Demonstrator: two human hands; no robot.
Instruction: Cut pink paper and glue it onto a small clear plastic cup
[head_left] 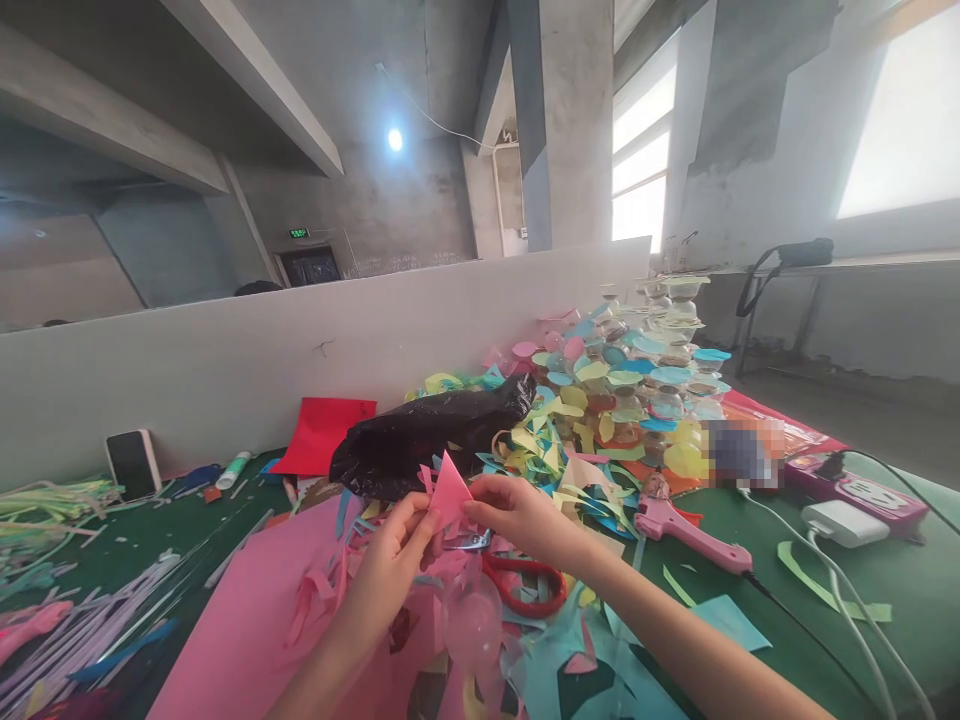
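Observation:
A small pointed piece of pink paper (pixel 451 490) is held up between my two hands. My left hand (pixel 409 530) pinches its left side, and my right hand (pixel 504 505) grips the right edge. Just below my right hand lie scissors with red handles (pixel 551 592), their blades partly under the paper. Nearer to me a clear, rounded plastic piece (pixel 472 620) rests among the scraps. A large pink sheet (pixel 247 610) is spread under my left forearm.
Behind my hands lies a black plastic bag (pixel 427 435). Stacked clear cups with coloured paper discs (pixel 645 370) stand at the back right. A pink glue gun (pixel 694 535) with a cord, a white charger (pixel 844 522), a phone (pixel 133 465) and straws (pixel 112 610) share the green table (pixel 795 640).

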